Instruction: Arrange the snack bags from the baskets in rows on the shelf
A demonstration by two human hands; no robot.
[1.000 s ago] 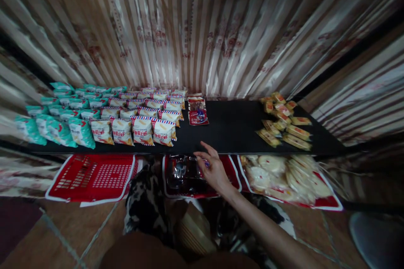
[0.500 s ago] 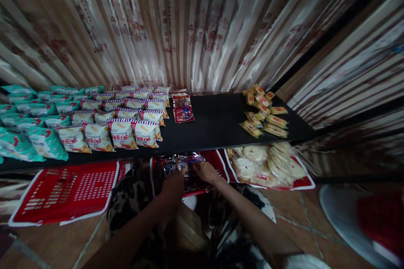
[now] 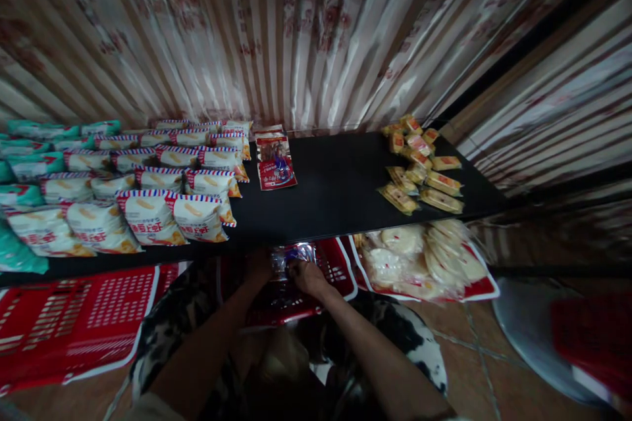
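Inside the red basket [image 3: 345, 263], under the front edge of the black shelf, lie shiny snack packets [image 3: 301, 252] of dark red and blue. My right hand [image 3: 307, 276] has its fingers closed on the near side of a packet. At the left end of the same packets is my left hand [image 3: 259, 268], in deep shadow; its fingers do not show clearly. A flat red pouch [image 3: 276, 161] of similar look lies on the shelf, apparently on top of another one, to the right of the white snack bags.
White snack bags [image 3: 148, 220] stand in rows on the black shelf [image 3: 330, 191], teal bags [image 3: 34, 164] left of them. Small yellow packets [image 3: 442, 182] lie at its right. Below are another red basket [image 3: 113, 302] and one with pale round wrapped items [image 3: 395, 263]. A striped curtain [image 3: 316, 33] hangs behind.
My view has shifted, so the bags on the left look nearer. Both hands have moved a little; my left hand has gone further into shadow beside the packets. Fewer shiny packets show in the basket.
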